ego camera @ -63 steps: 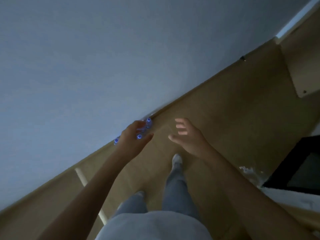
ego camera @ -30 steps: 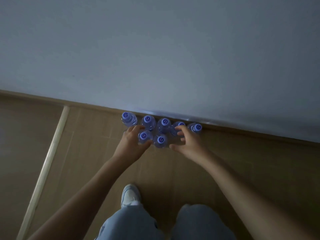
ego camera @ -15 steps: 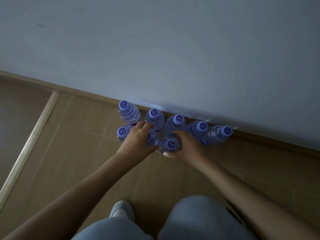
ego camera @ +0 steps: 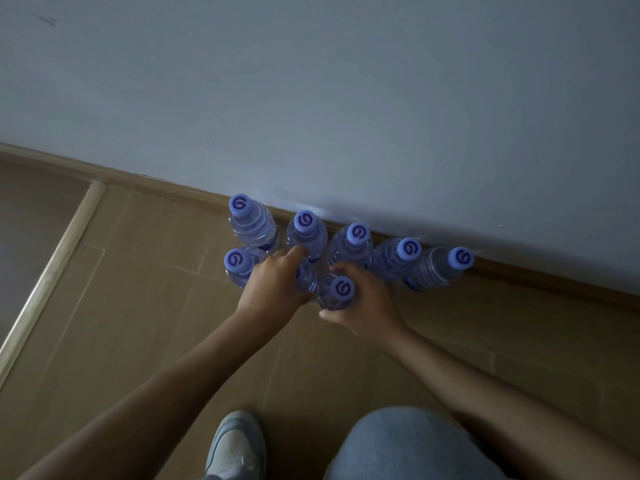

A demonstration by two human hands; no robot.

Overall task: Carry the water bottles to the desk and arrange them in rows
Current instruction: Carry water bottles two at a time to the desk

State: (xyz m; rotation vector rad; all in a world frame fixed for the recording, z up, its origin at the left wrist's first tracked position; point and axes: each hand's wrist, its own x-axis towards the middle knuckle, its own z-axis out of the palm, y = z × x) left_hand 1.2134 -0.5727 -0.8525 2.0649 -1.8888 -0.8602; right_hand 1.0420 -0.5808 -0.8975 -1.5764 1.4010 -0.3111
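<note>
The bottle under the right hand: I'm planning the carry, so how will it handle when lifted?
The bottle looks full and capped, so probably heavy for its size. Its clear ribbed plastic may flex under the right hand. Tall and narrow, it could tip against its neighbours.

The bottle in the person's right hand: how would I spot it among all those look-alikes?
Start at the pale wall, where a row of five water bottles stands on the wooden floor along its foot. In front of that row, nearer the person, find the bottle that the right hand grips. It alone has fingers round it and its blue cap in view.
</note>
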